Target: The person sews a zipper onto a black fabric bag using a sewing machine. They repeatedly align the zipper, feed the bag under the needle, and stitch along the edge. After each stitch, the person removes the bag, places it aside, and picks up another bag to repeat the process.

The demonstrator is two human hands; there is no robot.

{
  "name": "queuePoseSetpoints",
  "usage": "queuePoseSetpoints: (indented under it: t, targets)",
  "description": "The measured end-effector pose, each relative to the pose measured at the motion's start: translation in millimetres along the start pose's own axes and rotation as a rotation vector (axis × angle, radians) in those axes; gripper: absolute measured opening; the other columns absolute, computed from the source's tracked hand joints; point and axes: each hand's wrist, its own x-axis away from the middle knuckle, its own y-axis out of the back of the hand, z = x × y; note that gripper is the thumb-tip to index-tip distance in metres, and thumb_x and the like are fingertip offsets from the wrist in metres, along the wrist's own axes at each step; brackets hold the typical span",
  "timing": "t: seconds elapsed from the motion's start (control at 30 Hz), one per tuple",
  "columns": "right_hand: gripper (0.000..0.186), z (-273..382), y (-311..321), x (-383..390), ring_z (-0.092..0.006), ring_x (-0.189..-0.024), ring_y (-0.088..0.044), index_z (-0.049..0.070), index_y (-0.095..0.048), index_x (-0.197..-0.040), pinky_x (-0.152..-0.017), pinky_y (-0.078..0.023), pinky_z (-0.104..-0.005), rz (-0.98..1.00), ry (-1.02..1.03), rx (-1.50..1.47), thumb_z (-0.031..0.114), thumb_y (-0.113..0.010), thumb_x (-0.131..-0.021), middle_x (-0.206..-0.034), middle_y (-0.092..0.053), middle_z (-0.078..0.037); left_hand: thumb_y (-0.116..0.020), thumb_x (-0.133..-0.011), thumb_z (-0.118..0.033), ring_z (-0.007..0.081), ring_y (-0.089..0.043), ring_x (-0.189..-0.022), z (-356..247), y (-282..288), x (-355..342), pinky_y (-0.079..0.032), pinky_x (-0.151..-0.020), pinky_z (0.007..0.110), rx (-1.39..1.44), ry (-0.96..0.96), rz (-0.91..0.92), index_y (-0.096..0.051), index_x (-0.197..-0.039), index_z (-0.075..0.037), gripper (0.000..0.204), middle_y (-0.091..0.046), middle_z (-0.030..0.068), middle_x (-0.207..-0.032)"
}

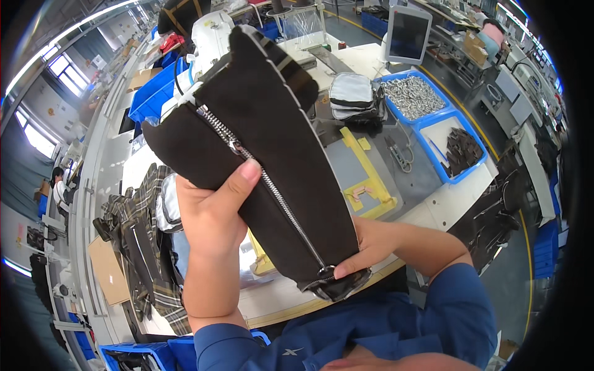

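A black fabric piece with a silver metal zipper (pixel 284 201), perhaps a bag panel, is held up in front of me, slanting from upper left to lower right. A zipper pull (pixel 235 146) sits in the upper part of the zipper, and a metal ring lies at its lower end. My left hand (pixel 213 207) grips the left edge, its thumb pressed beside the zipper. My right hand (pixel 365 244) pinches the lower right end, thumb by the ring; its other fingers are hidden behind the fabric. Dark plaid fabric shows behind the upper edge.
Plaid pieces with zippers (pixel 145 247) are piled at the left. Right of the work lie a yellow-edged template (pixel 371 185), snips (pixel 399 154), a blue tray of metal rings (pixel 413 96) and a blue tray of dark strips (pixel 455 148). A monitor (pixel 408 34) stands behind.
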Motion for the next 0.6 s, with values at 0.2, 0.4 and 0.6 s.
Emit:
queuePoseSetpoints:
  t: [0.2, 0.4, 0.6]
  targets:
    - [0.050, 2.9, -9.4, 2.4, -0.0160, -0.106, -0.073, -0.003, -0.075, -0.123, -0.093, -0.056, -0.0328, -0.076, -0.020, -0.029, 0.021, -0.093, -0.084, -0.118, -0.080, -0.012, -0.071, -0.095, 0.004, 0.0245, -0.076, -0.104, 12.3, 17.6, 1.9, -0.061, -0.094, 0.039, 0.008, 0.107, -0.075, -0.068, -0.127, 0.004, 0.032, -0.076, 0.0165, -0.119]
    - [0.044, 2.3, -7.6, 1.2, -0.0171, -0.108, -0.073, -0.001, -0.075, -0.124, -0.097, -0.056, -0.0330, -0.141, -0.056, 0.107, 0.015, -0.090, -0.086, -0.121, -0.079, -0.011, -0.072, -0.096, 0.004, 0.0230, -0.076, -0.099, 8.9, 17.2, -1.9, -0.061, -0.091, 0.037, 0.048, 0.049, -0.070, -0.071, -0.123, 0.005, 0.027, -0.078, 0.0159, -0.115]
    - [0.041, -15.3, -21.6, 4.5, -0.0159, -0.108, -0.072, 0.000, -0.076, -0.125, -0.097, -0.056, -0.0347, -0.158, -0.092, -0.037, 0.017, -0.088, -0.090, -0.122, -0.079, -0.011, -0.074, -0.096, 0.004, 0.0210, -0.076, -0.096, 10.4, 16.5, -4.2, -0.061, -0.088, 0.034, 0.064, 0.074, -0.064, -0.074, -0.119, 0.006, 0.023, -0.078, 0.0150, -0.112]
